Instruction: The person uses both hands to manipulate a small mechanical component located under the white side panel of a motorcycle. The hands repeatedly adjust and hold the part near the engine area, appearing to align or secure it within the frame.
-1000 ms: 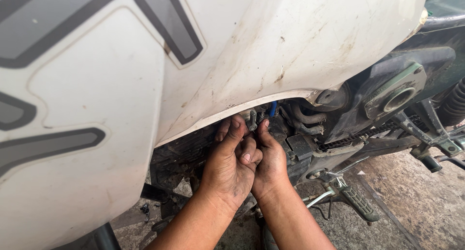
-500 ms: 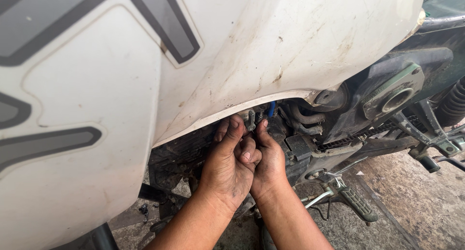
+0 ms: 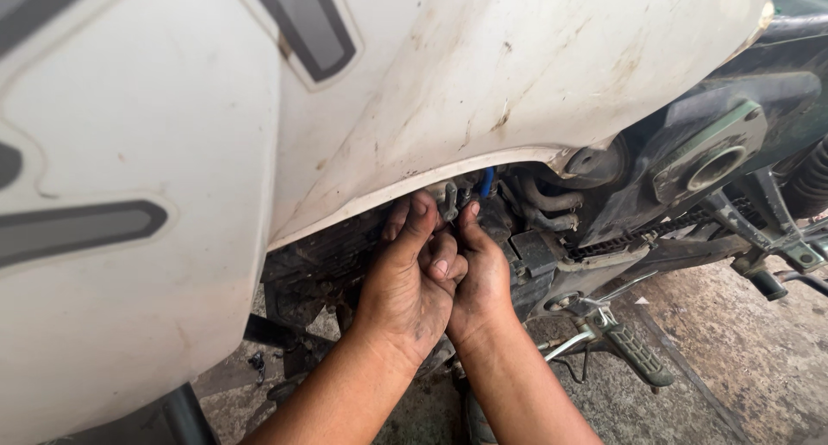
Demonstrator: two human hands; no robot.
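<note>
Left hand: my left hand point(image 3: 405, 285) is pressed up under the edge of the white body panel point(image 3: 483, 109), thumb side against my right hand. Its fingers point(image 3: 418, 225) are extended upward, not curled into a fist; the tips reach into the dark gap, and I cannot tell whether they pinch anything there.
Right hand: my right hand point(image 3: 481, 277) sits just beside the left, touching it. Its fingers point(image 3: 473, 229) are bent in toward a small part at the gap; whether they grip it is hidden by my own knuckles.
Work point: the small metal fitting point(image 3: 448, 199) lies directly above my fingertips, tucked under the panel lip, with a short blue piece point(image 3: 486, 182) just to the right of it.
Change: compared with the earlier views, both hands hold the same place and the same pose. No part has come free, and nothing new shows in the gap.
Meaning: I judge the work to be static at this point, a sustained push or hold on the fitting and not a reposition.
Surroundings: black hoses point(image 3: 548, 199) run to the right of my fingers; the drive chain point(image 3: 638, 234) lies farther right; a footpeg point(image 3: 634, 354) sits below and right, over the stained concrete floor point(image 3: 733, 324).
</note>
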